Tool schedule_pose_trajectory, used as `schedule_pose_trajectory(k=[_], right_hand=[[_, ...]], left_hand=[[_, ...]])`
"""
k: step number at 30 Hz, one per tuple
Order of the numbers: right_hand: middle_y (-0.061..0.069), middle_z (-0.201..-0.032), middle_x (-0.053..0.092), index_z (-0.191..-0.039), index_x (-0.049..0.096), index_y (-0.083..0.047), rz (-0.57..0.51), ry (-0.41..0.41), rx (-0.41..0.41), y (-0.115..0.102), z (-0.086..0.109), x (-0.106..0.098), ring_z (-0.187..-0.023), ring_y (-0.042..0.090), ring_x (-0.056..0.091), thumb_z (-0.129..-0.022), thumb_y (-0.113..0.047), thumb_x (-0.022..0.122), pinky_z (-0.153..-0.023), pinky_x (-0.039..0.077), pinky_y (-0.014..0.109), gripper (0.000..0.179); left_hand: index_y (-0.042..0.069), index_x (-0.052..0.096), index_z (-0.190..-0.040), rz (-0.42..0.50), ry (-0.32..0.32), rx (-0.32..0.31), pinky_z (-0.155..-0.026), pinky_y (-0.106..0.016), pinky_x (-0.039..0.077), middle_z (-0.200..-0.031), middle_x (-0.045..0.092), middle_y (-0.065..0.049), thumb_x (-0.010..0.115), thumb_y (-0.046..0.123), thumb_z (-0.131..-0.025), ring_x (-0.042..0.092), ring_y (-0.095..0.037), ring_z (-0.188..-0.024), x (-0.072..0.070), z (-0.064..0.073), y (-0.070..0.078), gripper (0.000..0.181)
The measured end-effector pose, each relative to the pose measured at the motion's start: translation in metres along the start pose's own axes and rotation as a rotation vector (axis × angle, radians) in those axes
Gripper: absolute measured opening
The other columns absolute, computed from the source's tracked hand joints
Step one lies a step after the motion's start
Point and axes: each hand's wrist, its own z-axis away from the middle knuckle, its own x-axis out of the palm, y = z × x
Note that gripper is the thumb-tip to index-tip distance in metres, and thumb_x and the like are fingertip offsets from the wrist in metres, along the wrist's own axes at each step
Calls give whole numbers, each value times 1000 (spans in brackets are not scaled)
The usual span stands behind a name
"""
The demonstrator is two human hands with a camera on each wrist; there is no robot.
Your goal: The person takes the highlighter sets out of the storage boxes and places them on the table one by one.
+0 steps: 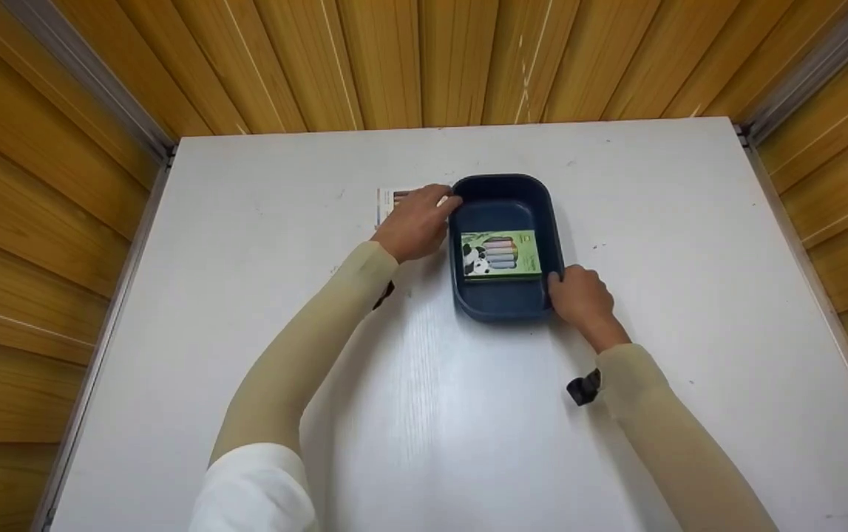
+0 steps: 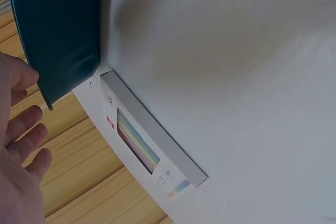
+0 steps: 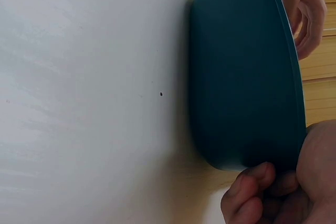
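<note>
Blue tray [image 1: 501,299] sits between the fingers of the two hands, apparently resting on the worktop [image 1: 209,258], its long sides running away from my head view. From my end I judge the work to be partly along: a green box [image 1: 501,255] already lies flat inside the tray, crosswise on the tray's floor, roughly midway between the left and right fingers, and it is the one thing I can make out in there. Outside, a white box [image 2: 156,128] lies just beside the left fingers, off the tray's far left corner, with coloured sticks [image 2: 137,142] showing through its window. I cannot tell from here whether that box belongs in the tray too, nor whether the tray has reached its final spot, so I count both as unsettled. The right hand [image 1: 582,295] has its fingers clamped on the tray's near right side, thumb over the rim and the others curled against the outer wall. On the left hand [image 1: 415,225], what looks to me like the thumb touches the rim near the far left corner; the remaining fingers are loosely bent and apart, not wrapped around the tray.
</note>
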Motion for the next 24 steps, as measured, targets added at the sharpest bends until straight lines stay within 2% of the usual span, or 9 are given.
schedule_pose_trajectory(k=[5, 10, 14, 20, 24], right_hand=[[17, -83, 63, -91, 62, 3, -6, -1, -1, 0, -1, 0, -68, 25, 57, -101, -30, 36, -53, 41, 32, 43], [20, -86, 64, -92, 62, 4, -7, -3, -1, 0, -1, 0, -70, 26, 57, -101, -30, 36, -54, 41, 33, 44], [21, -89, 65, -95, 62, 5, -4, -3, 4, 0, -1, 0, -73, 27, 58, -101, -30, 36, -57, 43, 35, 44], [26, -102, 65, -106, 61, 8, 13, -9, 24, -2, -1, 0, -84, 32, 61, -101, -31, 35, -65, 48, 44, 47], [24, -99, 66, -105, 61, 8, 13, -20, 31, -2, 0, -1, -80, 30, 60, -101, -31, 35, -63, 46, 40, 47]], left_hand=[[13, 49, -139, 10, 12, 15, -116, -37, 34, -141, 49, -9, 53, 13, -97, 45, -23, -134, 1, -1, 3, 43], [14, 49, -138, 8, 9, 24, -115, -37, 35, -141, 50, -8, 53, 14, -97, 46, -22, -134, 1, -2, 5, 41], [14, 50, -138, 0, 8, 29, -115, -37, 35, -141, 50, -8, 50, 15, -99, 47, -22, -133, 2, -3, 7, 40], [13, 48, -139, -19, 4, 50, -115, -36, 35, -140, 50, -10, 46, 17, -100, 48, -24, -132, 3, -5, 10, 39], [13, 49, -138, -10, 6, 69, -114, -35, 37, -138, 51, -9, 48, 20, -99, 49, -23, -129, 4, -5, 12, 40]])
